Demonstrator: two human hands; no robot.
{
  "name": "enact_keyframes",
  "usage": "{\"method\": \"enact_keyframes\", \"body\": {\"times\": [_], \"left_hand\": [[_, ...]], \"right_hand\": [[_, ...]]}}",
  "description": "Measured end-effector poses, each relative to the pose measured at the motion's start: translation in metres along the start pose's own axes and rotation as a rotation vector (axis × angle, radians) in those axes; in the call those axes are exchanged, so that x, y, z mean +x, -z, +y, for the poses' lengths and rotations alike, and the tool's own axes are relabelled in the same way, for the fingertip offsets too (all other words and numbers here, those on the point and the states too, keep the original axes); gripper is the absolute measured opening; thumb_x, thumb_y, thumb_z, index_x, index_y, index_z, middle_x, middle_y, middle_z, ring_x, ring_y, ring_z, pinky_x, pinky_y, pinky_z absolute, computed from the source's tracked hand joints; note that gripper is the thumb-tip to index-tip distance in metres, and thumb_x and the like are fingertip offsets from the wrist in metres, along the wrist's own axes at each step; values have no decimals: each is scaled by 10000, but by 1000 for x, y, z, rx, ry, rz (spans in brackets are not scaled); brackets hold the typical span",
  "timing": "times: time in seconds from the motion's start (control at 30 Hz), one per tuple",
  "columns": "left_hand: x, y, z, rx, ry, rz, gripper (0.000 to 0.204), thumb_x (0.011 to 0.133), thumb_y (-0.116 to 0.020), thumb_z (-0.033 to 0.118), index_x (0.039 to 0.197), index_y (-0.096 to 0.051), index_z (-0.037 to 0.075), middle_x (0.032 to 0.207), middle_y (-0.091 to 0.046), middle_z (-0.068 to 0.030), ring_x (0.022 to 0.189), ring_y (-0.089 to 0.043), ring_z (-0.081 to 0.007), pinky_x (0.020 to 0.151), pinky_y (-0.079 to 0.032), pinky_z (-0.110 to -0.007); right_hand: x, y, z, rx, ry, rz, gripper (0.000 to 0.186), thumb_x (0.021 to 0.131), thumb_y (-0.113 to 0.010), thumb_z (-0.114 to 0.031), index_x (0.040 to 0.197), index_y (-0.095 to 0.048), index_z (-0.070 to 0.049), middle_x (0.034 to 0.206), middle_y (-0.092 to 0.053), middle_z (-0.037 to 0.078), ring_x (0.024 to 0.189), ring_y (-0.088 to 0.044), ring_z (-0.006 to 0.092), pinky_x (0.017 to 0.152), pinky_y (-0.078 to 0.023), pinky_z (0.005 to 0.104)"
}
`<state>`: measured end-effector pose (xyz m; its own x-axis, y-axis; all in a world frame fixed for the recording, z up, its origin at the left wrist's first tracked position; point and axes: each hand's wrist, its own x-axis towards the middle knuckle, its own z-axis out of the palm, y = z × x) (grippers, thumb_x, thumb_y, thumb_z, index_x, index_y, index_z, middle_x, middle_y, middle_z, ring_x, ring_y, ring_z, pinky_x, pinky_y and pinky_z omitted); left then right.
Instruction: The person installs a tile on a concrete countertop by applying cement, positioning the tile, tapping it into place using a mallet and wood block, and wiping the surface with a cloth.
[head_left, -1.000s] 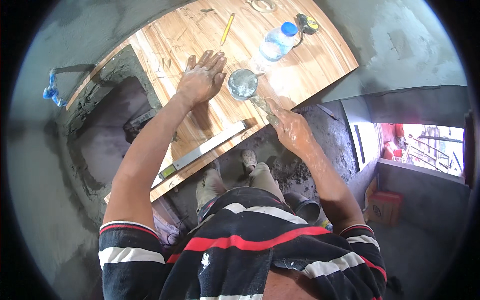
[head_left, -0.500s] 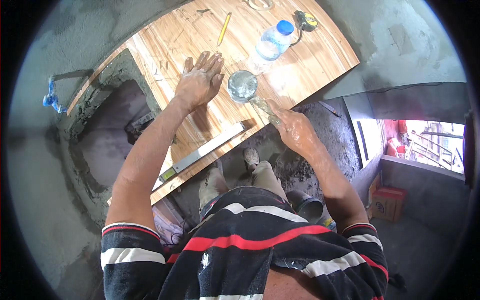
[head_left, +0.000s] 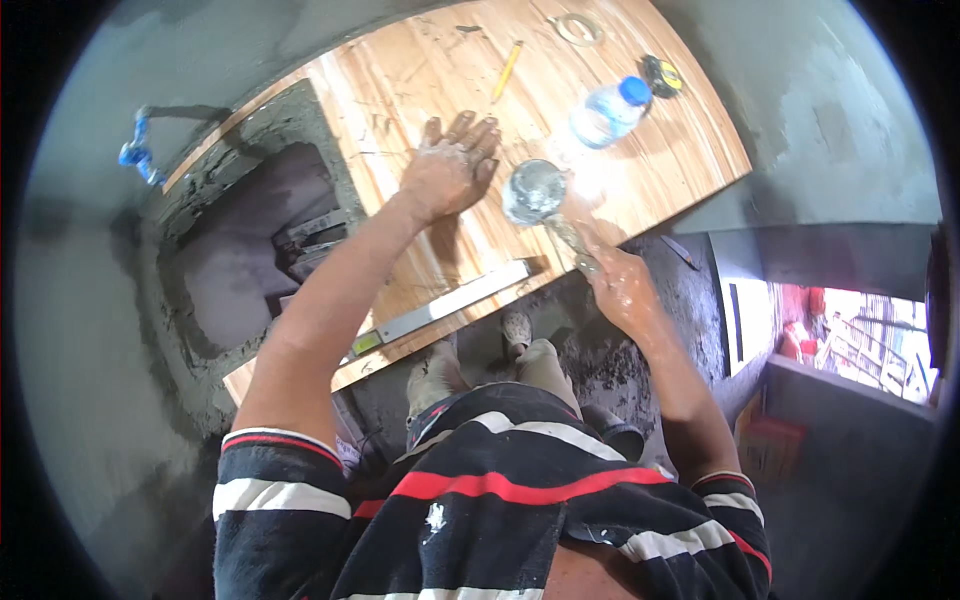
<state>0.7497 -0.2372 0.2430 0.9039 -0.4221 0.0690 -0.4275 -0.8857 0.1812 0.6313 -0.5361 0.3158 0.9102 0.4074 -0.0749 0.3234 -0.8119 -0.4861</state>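
My right hand is wrapped around the wet, mortar-smeared handle of a mallet. The mallet's round grey head, blotched with white, is over the wood-grain board. To its left, my left hand has its fingers stretched out, palm down, at the board; whether the palm touches it I cannot tell. White-grey smears cover the back of that hand. Along the board's near edge lies a spirit level with a green vial. A clear bottle with a blue cap stands beyond the mallet.
A yellow pencil, a roll of tape and a tape measure are farther back on the board. Left of it, wet mortar rims an opening. A blue tap juts from the left wall. A dark bucket stands by my legs.
The view has shifted, so the board and everything on it appear farther right and slightly lower. My left hand stays palm down, and my right still grips the mallet close to it.
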Motion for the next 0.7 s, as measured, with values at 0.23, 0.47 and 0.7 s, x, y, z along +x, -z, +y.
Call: {"method": "enact_keyframes", "body": {"times": [0.23,0.47,0.7], "left_hand": [[-1,-6,15,-218,57,24,606,1021,-390,396,1554,-439,114,1606,-402,-211,1531,-294,-371,1278,-135,-547],[26,-12,47,-245,314,-251,475,1029,-438,367,1360,-677,123,1561,-511,-101,1468,-444,-237,1234,-261,-412],[16,-27,55,-218,320,-85,611,1051,-367,396,1600,-363,128,1702,-261,-85,1576,-218,-269,1270,-151,-491]], "right_hand": [[64,26,-55,276,137,136,579,944,-606,32,1502,-506,-89,1274,-662,255,1117,-667,438,952,-546,440],[153,9,-91,-55,227,-40,433,935,-573,-99,1360,-651,-119,1229,-690,212,1097,-667,416,968,-532,463],[181,0,-95,-192,373,-314,368,957,-612,-148,1317,-684,-122,1244,-698,165,1122,-673,385,979,-533,420]]}}
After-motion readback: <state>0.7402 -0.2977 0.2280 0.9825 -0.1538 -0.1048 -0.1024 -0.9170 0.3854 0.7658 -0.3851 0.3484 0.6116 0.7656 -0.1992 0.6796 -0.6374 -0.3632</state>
